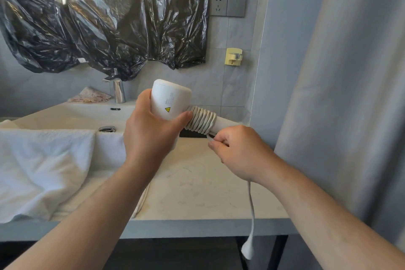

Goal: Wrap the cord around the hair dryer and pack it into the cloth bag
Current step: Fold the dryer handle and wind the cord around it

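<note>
The wrapping step was in hand, and I judged it well along but not done. The left hand gripped the hair dryer by its barrel, fingers and thumb curled round it, holding it up over the back part of the countertop. To its right the cord lay in a tight run of turns around the handle. The right hand pinched the cord just below those turns. From under that hand the loose tail dropped past the countertop's front edge, and the plug hung free below it.

The next move probably called for carrying the tail round the handle again under steady pull, so the laid turns did not slacken, until the plug was taken up and could be tucked in.

A rumpled white cloth covered the countertop's left end; whether it was the cloth bag could not be told. Behind it sat the basin with a chrome tap at its back edge. Crinkled black plastic sheet hung on the wall above. Right of it were a grey wall socket and a yellow holder, then a pale curtain along the right side.
</note>
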`<state>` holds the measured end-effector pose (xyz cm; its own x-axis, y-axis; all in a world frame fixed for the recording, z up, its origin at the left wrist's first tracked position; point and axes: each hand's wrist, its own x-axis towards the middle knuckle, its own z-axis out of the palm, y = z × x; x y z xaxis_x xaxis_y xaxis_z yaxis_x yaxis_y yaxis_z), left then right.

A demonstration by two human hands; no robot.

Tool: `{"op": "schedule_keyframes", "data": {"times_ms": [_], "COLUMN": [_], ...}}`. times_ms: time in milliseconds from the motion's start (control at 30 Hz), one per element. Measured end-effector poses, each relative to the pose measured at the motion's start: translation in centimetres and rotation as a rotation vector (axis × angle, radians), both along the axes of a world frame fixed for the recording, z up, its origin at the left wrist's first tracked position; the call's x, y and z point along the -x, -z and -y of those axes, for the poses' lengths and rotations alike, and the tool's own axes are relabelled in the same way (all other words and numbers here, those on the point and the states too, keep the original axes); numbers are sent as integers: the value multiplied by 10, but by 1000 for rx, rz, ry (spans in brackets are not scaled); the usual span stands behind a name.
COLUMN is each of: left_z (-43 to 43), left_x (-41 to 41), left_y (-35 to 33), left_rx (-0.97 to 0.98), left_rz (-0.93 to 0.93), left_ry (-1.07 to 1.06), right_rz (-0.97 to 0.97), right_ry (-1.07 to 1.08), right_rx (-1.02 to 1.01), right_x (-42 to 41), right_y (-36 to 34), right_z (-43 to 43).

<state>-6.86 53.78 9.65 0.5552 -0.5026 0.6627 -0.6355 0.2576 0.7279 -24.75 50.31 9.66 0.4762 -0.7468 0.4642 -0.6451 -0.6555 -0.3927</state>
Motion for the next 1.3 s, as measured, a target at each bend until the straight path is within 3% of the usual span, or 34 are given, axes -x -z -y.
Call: {"op": "schedule_keyframes", "data": {"times_ms": [333, 567, 767, 933, 1100, 1300], "left_z": [-5, -5, -7, -8, -6, -4], "left_x": [-2, -11, -10, -5, 3, 3], "left_y": [-6, -9, -11, -12, -11, -2], "left_rx": [-31, -16, 14, 4, -26, -64], "left_rz": [189, -58, -183, -240, -326, -468], "left_ry": [111, 403, 556, 620, 622, 547], "right_rz": [113, 419, 486, 507, 1013, 1283], "right_ry": [-25, -201, -330, -478, -686, -699], "right_rx": [-29, -239, -410, -741, -1186, -1049], "right_x": [26, 38, 39, 37, 25, 11], "right_y": [-32, -45, -47, -37, -16, 5], "right_z": [9, 7, 14, 28, 22, 21]}}
